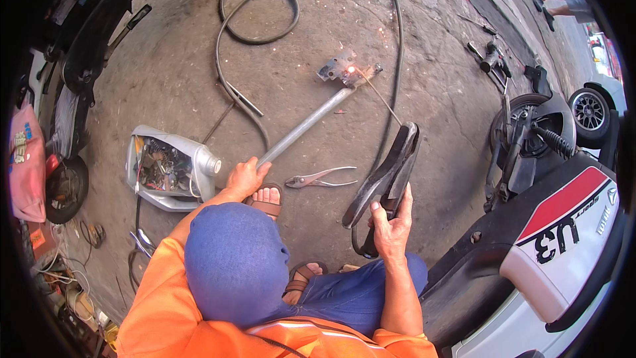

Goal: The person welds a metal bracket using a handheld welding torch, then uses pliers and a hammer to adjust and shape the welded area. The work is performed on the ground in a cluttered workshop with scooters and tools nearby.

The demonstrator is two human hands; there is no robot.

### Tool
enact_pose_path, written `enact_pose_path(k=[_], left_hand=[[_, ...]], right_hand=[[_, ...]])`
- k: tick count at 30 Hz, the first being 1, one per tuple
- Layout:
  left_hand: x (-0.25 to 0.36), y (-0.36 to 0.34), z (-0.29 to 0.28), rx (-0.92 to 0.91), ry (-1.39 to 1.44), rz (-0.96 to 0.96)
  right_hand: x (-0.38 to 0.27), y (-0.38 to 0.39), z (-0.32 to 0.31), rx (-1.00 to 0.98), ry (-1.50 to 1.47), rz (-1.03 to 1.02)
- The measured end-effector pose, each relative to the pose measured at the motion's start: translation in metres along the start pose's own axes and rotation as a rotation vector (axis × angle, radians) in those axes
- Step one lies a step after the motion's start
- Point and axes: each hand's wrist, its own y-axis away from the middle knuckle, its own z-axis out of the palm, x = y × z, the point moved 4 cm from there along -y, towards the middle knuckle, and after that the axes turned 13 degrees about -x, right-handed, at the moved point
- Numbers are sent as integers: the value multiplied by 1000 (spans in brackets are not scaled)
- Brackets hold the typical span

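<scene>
Grey pipe in left hand meets jagged plate, open floor around.

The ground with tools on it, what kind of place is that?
Probably a vehicle repair place: there's a bright welding glow, pliers lying on the ground, and a silver-rimmed wheel.

I see a rough grey-brown concrete floor, cracked toward the upper right. Daylight reaches across it.

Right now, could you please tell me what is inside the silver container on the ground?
Inside the silver container is a jumbled pile of small, mostly dark, metallic-looking pieces. Whatever lies beneath the top ones is covered.
</scene>
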Motion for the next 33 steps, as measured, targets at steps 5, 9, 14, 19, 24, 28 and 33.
enact_pose_path(k=[5, 9, 14, 19, 24, 28, 33], left_hand=[[0, 0, 0, -5, -4, -2], [-1, 0, 0, -10, 2, -4], [0, 0, 0, -17, 12, -9], [0, 1, -1, -12, -1, -14], [-1, 0, 1, -1, 0, -6], [-1, 0, 0, -3, 20, 4], [0, 0, 0, -10, 20, -13]], right_hand=[[1, -1, 2, -6, -23, -19], [-1, -1, 3, -9, -1, -10], [-1, 0, 3, -7, -6, -2], [-1, -1, 2, -9, 6, -4], [-1, -1, 2, -12, 20, 2], [-1, -1, 2, -25, 18, -5], [-2, 0, 3, -41, -37, 32]])
